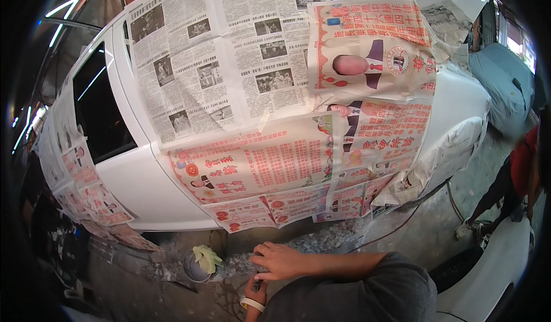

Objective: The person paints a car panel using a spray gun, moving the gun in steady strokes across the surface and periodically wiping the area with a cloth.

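Observation:
At the lower middle, my right hand (pixel 278 261) reaches in from the right with its fingers bent. Just below it is my left hand (pixel 256 295), a pale band on its wrist. The left fingers are closed round a small dark object (pixel 256 286) whose kind I cannot make out. The right thumb lies close above that object; whether it touches is unclear. What may be under the right fingers is hidden. To the left of both hands, a round metal bowl (pixel 196 271) stands on the floor with a crumpled pale yellow-green cloth (pixel 206 259) in it.
A white car (pixel 155 198) fills the middle, its side largely covered by taped newspaper sheets (pixel 241 92). A hose (pixel 383 239) crosses the floor. At right, a person in red (pixel 522 161) stands near a white car panel (pixel 499 264); a covered vehicle (pixel 499 84) is behind.

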### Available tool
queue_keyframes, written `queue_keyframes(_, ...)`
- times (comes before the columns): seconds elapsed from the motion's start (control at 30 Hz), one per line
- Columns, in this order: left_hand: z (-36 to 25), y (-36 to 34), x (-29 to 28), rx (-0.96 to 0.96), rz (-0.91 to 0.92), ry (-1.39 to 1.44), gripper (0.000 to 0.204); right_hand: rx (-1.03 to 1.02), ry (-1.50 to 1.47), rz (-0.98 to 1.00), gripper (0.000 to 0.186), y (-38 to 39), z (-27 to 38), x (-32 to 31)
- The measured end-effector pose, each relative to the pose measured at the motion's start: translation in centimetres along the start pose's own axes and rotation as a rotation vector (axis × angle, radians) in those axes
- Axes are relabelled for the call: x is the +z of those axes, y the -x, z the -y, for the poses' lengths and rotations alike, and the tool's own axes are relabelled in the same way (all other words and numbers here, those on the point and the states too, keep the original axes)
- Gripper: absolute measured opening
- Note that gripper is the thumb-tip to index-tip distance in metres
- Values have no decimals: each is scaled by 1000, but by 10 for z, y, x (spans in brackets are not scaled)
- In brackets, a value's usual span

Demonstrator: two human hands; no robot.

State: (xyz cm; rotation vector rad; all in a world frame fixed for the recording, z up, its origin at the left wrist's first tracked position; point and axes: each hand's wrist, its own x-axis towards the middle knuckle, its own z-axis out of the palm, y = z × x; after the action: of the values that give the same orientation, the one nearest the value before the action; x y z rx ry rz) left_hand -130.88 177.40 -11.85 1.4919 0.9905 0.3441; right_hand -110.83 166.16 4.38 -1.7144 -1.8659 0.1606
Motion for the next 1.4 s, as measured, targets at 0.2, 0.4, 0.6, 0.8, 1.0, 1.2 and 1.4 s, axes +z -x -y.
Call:
queue_keyframes(0.2,-4,0,-4,76,29,-13,55,-124,3,-38,52,-4,-5,2)
queue_keyframes(0.4,-31,21,-12,196,72,-109,53,-172,40,27,50,-18,8,-2)
queue_keyframes(0.6,-8,42,-21,304,36,-63,55,-365,-60,124,44,-28,19,-4)
queue_keyframes(0.8,-34,67,-27,223,-38,14,57,-508,-220,244,46,-48,30,-15)
queue_keyframes(1.0,-21,81,-28,202,-222,140,58,-344,-843,-55,62,-76,22,-28)
queue_keyframes(1.2,-29,94,-36,215,-334,34,58,-396,-723,-104,58,-86,32,-44)
queue_keyframes(1.4,-19,103,-43,217,-393,16,61,-517,-169,251,45,-83,78,-6)
